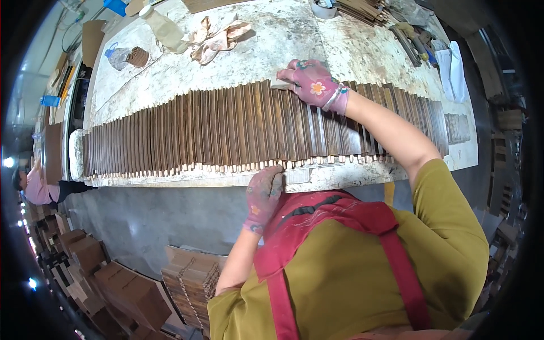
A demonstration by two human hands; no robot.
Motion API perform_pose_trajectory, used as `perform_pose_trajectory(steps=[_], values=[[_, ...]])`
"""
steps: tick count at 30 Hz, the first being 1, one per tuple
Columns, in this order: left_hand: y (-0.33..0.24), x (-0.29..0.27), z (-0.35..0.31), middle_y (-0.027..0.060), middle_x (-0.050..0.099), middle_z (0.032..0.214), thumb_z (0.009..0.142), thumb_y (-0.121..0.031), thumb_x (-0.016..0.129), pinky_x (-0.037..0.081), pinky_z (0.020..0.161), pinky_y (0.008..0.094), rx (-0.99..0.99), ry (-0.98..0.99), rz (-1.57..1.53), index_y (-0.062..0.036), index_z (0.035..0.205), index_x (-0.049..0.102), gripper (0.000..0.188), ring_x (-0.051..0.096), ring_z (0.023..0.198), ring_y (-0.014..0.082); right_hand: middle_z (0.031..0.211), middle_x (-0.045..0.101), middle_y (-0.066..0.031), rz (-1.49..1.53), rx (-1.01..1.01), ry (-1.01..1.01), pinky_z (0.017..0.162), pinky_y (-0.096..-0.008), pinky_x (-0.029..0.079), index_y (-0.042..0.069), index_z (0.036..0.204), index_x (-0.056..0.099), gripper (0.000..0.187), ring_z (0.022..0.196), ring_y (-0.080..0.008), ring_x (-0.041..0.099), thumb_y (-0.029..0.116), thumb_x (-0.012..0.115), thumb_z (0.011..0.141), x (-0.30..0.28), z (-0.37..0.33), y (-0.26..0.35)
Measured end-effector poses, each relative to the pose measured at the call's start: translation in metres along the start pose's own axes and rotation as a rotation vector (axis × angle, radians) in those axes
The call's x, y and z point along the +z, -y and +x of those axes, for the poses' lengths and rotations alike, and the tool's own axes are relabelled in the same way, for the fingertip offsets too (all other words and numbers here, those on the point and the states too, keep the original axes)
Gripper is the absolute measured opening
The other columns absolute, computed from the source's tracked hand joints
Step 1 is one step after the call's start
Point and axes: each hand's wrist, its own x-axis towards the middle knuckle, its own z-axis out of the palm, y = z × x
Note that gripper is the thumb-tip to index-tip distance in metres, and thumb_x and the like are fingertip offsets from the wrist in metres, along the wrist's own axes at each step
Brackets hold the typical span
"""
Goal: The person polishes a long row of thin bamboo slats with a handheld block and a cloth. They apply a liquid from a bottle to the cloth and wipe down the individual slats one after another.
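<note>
A long row of dark brown wooden slats (209, 129) stands packed side by side across the table, with pale tenons at both ends. My right hand (314, 85), in a purple flowered glove, is closed around a small whitish pad or block (279, 84) at the far edge of the row. What kind of pad it is cannot be made out. At the near edge, my left hand (263, 192) wears a matching glove; its fingers are bent together against the slats' pale ends. Whatever lies between those fingers is hidden.
On the stained white table (283, 34) lie a cloudy bottle (163, 29), a crumpled rag (218, 38), a tape roll (324, 9) and loose wood strips (362, 10). Cardboard boxes (133, 294) and a slat stack (190, 286) stand behind me. Another person (41, 184) is far left.
</note>
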Motion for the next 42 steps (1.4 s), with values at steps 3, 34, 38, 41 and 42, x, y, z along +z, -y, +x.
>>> perform_pose_trajectory(steps=[3,34,38,41,42], values=[[-0.007,0.004,-0.002,0.0148,0.068,0.099,0.092,-0.015,0.058,0.05,0.084,0.0393,-0.114,-0.005,-0.015,-0.0026,0.103,0.066,0.018,0.064,0.094,0.0331,0.106,0.062,-0.0048,0.125,-0.087,0.205,0.09,-0.0427,0.045,0.018,0.12,0.063,0.036,0.093,-0.0222,0.063,0.017,0.063,0.084,-0.011,-0.019,0.026],[-0.039,0.052,-0.016,0.0128,0.065,0.114,0.094,-0.019,0.06,0.049,0.092,0.0356,-0.318,-0.265,-0.089,-0.0024,0.113,0.064,0.026,0.063,0.106,0.0284,0.093,0.065,-0.0074,0.2,-0.079,0.152,0.063,-0.0335,0.053,0.015,0.104,0.067,0.018,0.076,-0.0193,0.064,0.019,0.055,0.091,-0.032,-0.005,0.002],[-0.039,0.051,-0.011,0.0139,0.065,0.113,0.094,-0.018,0.059,0.048,0.093,0.0361,-0.306,-0.247,-0.056,-0.0022,0.114,0.063,0.026,0.062,0.107,0.0293,0.083,0.06,-0.0091,0.023,-0.39,-0.13,0.06,-0.0373,0.049,0.011,0.099,0.063,0.02,0.073,-0.0228,0.062,0.02,0.063,0.081,0.01,-0.045,0.001],[-0.04,0.053,-0.02,0.0151,0.065,0.113,0.094,-0.016,0.058,0.048,0.093,0.0366,-0.334,-0.274,-0.08,-0.0018,0.114,0.064,0.026,0.062,0.106,0.0304,0.083,0.059,-0.007,0.121,-0.539,0.018,0.07,-0.0377,0.048,0.011,0.093,0.063,0.015,0.079,-0.0221,0.061,0.019,0.062,0.08,-0.015,-0.091,0.049],[-0.038,0.053,-0.019,0.0149,0.065,0.112,0.094,-0.016,0.058,0.049,0.091,0.036,-0.301,-0.267,-0.065,-0.0017,0.114,0.064,0.026,0.063,0.105,0.0297,0.082,0.059,-0.0063,0.184,-0.579,0.019,0.07,-0.0375,0.048,0.011,0.093,0.063,0.014,0.079,-0.0226,0.061,0.018,0.061,0.082,-0.019,-0.099,0.055]])
